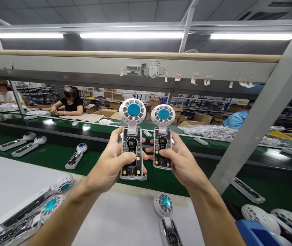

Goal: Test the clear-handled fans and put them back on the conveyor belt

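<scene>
My left hand [115, 157] is closed around a handheld fan [132, 136] with a round white head, a blue centre and a clear body showing its circuit board. In my right hand [179, 153] is a second handheld fan [162, 136] of the same kind. Both are held upright side by side, apart from each other, above the bench edge. Each thumb lies on the front of its fan, over the middle of the board. Below them, another fan [166, 218] lies on the white bench top. Two more fans [45, 208] rest at the left, partly behind my left forearm.
A green conveyor belt [53, 164] crosses in front, carrying several fans. At the right a slanted metal post [253, 106] rises near a blue bin [256, 234] and more fans. Across the belt, one person [70, 102] sits at work. A shelf beam [84, 66] runs overhead.
</scene>
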Demonstrator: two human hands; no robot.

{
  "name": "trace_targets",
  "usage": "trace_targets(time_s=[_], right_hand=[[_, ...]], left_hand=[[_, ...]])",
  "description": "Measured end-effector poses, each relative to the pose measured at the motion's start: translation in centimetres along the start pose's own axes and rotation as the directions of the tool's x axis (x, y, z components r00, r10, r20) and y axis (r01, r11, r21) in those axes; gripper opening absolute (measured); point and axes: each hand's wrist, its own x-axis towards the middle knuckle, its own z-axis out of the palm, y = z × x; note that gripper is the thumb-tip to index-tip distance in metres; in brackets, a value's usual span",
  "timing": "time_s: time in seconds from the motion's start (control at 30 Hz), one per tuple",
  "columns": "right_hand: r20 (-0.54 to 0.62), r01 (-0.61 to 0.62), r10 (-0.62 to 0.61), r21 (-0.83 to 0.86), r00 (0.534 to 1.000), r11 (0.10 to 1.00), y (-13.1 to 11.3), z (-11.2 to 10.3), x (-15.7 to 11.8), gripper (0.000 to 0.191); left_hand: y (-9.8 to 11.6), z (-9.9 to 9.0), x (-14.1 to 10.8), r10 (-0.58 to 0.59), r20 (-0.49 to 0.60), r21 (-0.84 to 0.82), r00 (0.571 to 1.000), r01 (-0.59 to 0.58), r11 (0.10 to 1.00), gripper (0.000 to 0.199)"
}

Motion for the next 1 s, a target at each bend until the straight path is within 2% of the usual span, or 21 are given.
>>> trace_targets(time_s=[0.1,0.23,0.43,1.0], right_hand=[[0.014,-0.013,0.013,0.018,1.0,1.0,0.0,0.1,-0.2,0.081],[0.07,0.029,-0.031,0.027,0.997,0.999,0.1,0.5,-0.3,0.073],[0.134,0.065,-0.074,0.07,0.988,0.995,0.2,1.6,-0.4,0.072],[0.084,0.06,-0.063,0.046,0.994,0.997,0.4,1.8,-0.7,0.084]], left_hand=[[-0.4,-0.4,0.4,0.052,-0.015,0.028,0.999,-0.051,0.998,0.074],[-0.9,-0.9,1.0,0.07,-0.064,0.043,0.995,-0.067,0.997,0.076],[-1.4,-1.2,1.4,0.072,-0.059,0.039,0.996,-0.07,0.997,0.073],[-1.4,-1.1,1.3,0.091,-0.045,0.045,0.995,-0.089,0.995,0.076]])
